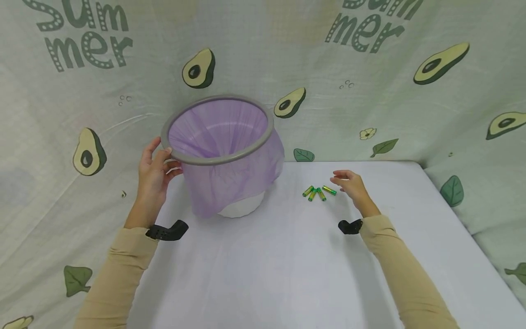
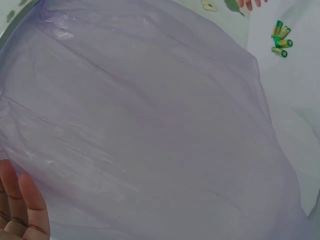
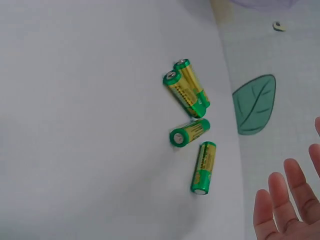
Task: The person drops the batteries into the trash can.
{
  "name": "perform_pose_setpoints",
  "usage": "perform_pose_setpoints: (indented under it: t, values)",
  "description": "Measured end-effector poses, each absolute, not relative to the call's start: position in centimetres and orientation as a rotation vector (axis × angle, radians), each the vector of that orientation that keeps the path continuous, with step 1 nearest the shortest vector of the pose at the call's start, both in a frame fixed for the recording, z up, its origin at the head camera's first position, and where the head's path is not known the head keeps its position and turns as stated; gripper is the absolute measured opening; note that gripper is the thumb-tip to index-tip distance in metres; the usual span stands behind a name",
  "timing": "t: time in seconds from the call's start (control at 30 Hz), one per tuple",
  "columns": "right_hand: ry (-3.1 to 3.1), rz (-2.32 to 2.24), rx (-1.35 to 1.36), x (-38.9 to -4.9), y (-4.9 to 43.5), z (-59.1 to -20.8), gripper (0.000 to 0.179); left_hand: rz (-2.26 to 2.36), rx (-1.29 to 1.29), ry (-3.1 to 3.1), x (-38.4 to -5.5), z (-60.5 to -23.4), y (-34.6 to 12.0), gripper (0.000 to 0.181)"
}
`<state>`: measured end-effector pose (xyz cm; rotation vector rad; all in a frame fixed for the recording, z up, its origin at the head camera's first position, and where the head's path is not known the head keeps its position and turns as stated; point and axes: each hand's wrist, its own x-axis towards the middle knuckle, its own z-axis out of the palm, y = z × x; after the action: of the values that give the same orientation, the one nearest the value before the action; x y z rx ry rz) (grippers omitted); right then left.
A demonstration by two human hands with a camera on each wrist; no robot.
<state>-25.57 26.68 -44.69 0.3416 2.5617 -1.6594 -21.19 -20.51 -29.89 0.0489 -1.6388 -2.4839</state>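
A trash bin [image 1: 240,209] lined with a thin purple bag [image 1: 234,183] stands tilted on the table, a grey ring [image 1: 222,159] around its mouth. My left hand [image 1: 154,176] holds the ring at its left side, thumb on the rim and other fingers against the outside. In the left wrist view the purple bag [image 2: 150,125] fills most of the picture, with a few fingertips at the lower left. Several green and yellow batteries [image 3: 190,132] lie close together on the table. Just right of them hovers my right hand [image 1: 351,185], fingers loosely extended, holding nothing.
The white table [image 1: 263,274] ends at a far edge behind the batteries and at a slanting right edge. A pale cloth [image 1: 246,45] printed with avocados and leaves hangs behind and continues along both sides.
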Motion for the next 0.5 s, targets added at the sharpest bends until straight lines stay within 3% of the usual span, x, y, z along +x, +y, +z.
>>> perform_pose_setpoints:
  t: [0.5]
  values:
    - [2.483,-1.589,0.525,-24.3,27.0,-47.8,0.046,-2.490,0.051,-1.630,-21.3,-29.9,-20.5,0.061]
